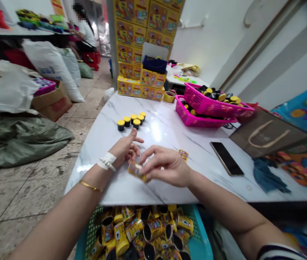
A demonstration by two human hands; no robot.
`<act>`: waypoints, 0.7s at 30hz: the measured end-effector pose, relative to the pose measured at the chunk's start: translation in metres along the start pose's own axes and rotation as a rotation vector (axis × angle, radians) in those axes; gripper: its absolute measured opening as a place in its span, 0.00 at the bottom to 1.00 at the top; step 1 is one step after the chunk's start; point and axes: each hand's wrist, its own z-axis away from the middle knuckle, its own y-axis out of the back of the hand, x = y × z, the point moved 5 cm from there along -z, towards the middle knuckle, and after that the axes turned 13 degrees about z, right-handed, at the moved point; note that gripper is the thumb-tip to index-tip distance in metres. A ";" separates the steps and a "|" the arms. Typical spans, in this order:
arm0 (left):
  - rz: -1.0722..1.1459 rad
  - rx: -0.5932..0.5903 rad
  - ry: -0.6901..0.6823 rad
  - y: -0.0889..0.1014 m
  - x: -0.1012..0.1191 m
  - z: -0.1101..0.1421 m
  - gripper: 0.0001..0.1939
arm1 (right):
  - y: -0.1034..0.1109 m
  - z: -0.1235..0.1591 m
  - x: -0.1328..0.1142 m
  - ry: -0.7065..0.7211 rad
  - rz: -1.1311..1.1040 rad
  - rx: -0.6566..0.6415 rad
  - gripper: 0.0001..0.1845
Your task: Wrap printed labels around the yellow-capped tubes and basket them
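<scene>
My right hand (pixel 166 164) pinches a small yellow printed label (pixel 136 171) just above the white marbled table (pixel 169 191). The label looks slightly curled and blurred. Close beside it is my left hand (pixel 130 148), thumb and index finger stretched apart and the other fingers loosely bent; whether those touch the label I cannot make out. Beyond my left fingertips stand several small black cups with yellow lids (pixel 127 121). Another yellow printed piece (pixel 183 155) lies on the table behind my right hand.
Below the table edge, a turquoise basket (pixel 203 240) holds many yellow printed containers. At right are a phone (pixel 226 159), stacked pink baskets (pixel 196 121) and a brown paper bag (pixel 267 133). Yellow boxes (pixel 131 54) stand at the back; a person (pixel 84 34) sits far left.
</scene>
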 end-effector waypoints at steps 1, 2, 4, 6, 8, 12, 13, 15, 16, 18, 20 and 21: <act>-0.049 0.012 -0.013 0.001 0.001 -0.002 0.37 | -0.001 0.010 -0.009 0.049 0.043 -0.067 0.04; -0.107 0.006 -0.020 0.000 0.001 -0.003 0.35 | -0.003 0.022 -0.015 0.082 0.086 -0.131 0.04; -0.232 -0.046 -0.023 -0.003 0.000 -0.006 0.30 | -0.007 0.050 -0.017 0.084 0.152 -0.258 0.05; -0.323 -0.103 -0.017 -0.007 -0.002 -0.007 0.25 | -0.014 0.080 -0.012 0.040 0.215 -0.402 0.08; -0.363 -0.119 -0.021 -0.008 -0.003 -0.008 0.22 | -0.020 0.103 -0.007 0.014 0.291 -0.525 0.11; -0.384 -0.115 -0.019 -0.007 -0.003 -0.010 0.18 | 0.004 0.107 -0.002 0.046 0.364 -0.434 0.12; -0.387 -0.119 -0.018 -0.007 -0.003 -0.010 0.18 | 0.020 0.100 0.003 0.031 0.439 -0.303 0.13; -0.381 -0.119 -0.022 -0.006 -0.003 -0.009 0.18 | 0.059 0.086 0.021 -0.049 0.753 0.028 0.15; -0.376 -0.118 -0.025 -0.006 -0.002 -0.009 0.18 | 0.073 0.081 0.031 -0.071 0.917 0.113 0.15; -0.368 -0.112 -0.027 -0.006 -0.002 -0.008 0.18 | 0.084 0.073 0.053 -0.046 1.077 0.089 0.10; -0.369 -0.113 -0.025 -0.007 -0.002 -0.008 0.18 | 0.083 0.071 0.071 -0.010 1.122 0.021 0.06; -0.369 -0.115 -0.023 -0.007 -0.002 -0.007 0.18 | 0.080 0.072 0.076 0.004 1.125 -0.002 0.07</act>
